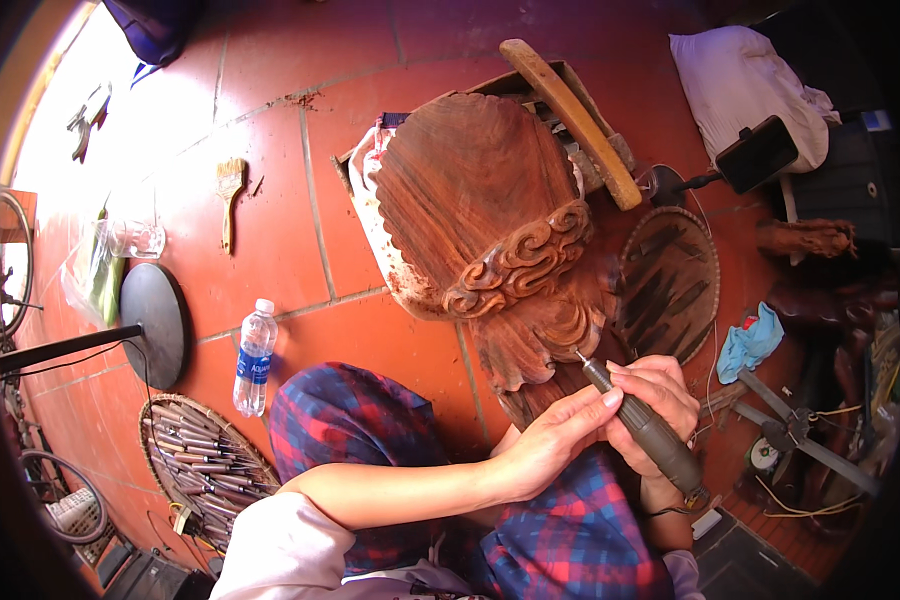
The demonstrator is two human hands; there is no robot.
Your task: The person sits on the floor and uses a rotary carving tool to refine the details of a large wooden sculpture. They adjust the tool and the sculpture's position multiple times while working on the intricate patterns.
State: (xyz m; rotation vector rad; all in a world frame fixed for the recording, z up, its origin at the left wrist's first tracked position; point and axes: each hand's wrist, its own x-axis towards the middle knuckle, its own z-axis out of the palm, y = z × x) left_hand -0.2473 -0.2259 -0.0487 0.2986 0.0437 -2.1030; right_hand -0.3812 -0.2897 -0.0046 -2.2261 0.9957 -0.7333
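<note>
In my right hand [662, 400] is a dark grey handheld rotary tool [660, 445], its cord running from the butt end. My left hand [560, 435] reaches across with its fingers closed together at the front of the tool, the thumb along its side. The thin metal bit points up and left, at the lower edge of a carved brown wood piece [470, 185]; whether it touches the wood I cannot tell. Swirling relief carving crosses this piece below a smooth, scallop-edged panel. The wood rests on a cloth-lined support in front of my crossed legs.
Left of me are a round basket of carving tools [210, 465], a water bottle [256, 360], a brush [229, 200] and a black round stand base [155, 325]. A wooden bar [570, 120] lies behind the carving. To the right are a woven tray [670, 285], a phone on a holder [757, 155] and a blue cloth [750, 342].
</note>
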